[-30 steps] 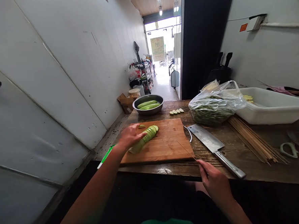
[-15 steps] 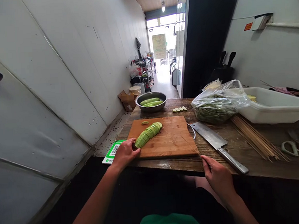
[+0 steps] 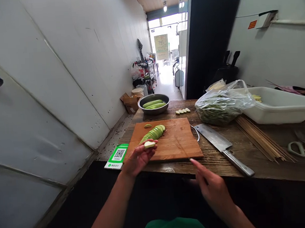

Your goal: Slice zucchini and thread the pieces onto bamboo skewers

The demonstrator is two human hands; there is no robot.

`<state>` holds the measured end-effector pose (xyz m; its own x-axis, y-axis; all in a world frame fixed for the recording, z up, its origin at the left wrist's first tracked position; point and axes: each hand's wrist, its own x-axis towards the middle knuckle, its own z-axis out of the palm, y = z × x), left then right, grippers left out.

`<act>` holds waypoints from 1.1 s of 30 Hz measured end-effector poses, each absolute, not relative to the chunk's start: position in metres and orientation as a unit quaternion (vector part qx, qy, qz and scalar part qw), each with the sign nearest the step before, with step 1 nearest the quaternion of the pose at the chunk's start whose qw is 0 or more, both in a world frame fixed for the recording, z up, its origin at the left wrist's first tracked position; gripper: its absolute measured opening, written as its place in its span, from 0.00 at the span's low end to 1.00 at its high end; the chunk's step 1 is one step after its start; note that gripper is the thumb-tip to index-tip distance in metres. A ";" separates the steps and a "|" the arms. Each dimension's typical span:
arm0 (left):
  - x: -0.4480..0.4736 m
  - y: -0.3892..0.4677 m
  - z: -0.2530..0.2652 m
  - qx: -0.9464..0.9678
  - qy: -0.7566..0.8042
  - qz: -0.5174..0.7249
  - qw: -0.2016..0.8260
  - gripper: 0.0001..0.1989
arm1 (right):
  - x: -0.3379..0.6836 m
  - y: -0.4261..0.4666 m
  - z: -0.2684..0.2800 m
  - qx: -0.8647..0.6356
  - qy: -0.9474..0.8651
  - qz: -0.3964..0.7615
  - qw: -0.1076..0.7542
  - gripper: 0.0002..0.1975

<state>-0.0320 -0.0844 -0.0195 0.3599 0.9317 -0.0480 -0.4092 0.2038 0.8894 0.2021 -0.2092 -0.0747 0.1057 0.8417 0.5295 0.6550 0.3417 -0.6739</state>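
My left hand [image 3: 138, 160] is raised over the near left of the wooden cutting board [image 3: 170, 147], its fingers closed on a pale zucchini slice [image 3: 149, 144]. Behind that hand, a row of green zucchini slices [image 3: 157, 131] fans across the board, its near end partly hidden. One end piece [image 3: 148, 125] lies apart near the board's far edge. My right hand [image 3: 213, 186], at the table's front edge, pinches a thin wooden skewer [image 3: 181, 146]. The skewer is smeared by motion and points up and left over the board.
A cleaver [image 3: 213, 137] lies right of the board, beside a bundle of skewers [image 3: 262, 138] and scissors [image 3: 296, 149]. Behind stand a metal bowl [image 3: 141, 106] of whole zucchini, several slices in a row [image 3: 182, 111], a bag of greens [image 3: 219, 106] and a white tub [image 3: 284, 114].
My left hand has lifted a slice off the near end of the row and moved right. My right hand has moved left with the skewer, closer to my left hand.
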 end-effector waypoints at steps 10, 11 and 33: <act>0.053 -0.072 -0.037 0.171 0.242 0.445 0.845 0.15 | 0.191 -0.227 -0.064 -0.512 -0.686 0.163 0.490 0.21; 0.057 -0.071 -0.039 0.166 0.250 0.451 0.841 0.15 | 0.192 -0.225 -0.066 -0.519 -0.681 0.163 0.490 0.21; 0.071 -0.082 -0.040 0.194 0.335 0.506 0.771 0.10 | 0.184 -0.213 -0.070 -0.538 -0.665 0.178 0.486 0.20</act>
<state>0.0707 -0.0818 -0.0403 0.2636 0.9097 -0.3209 -0.6498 0.4133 0.6380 0.1842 -0.2135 -0.0698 0.0527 0.8887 0.4554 0.5433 0.3571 -0.7598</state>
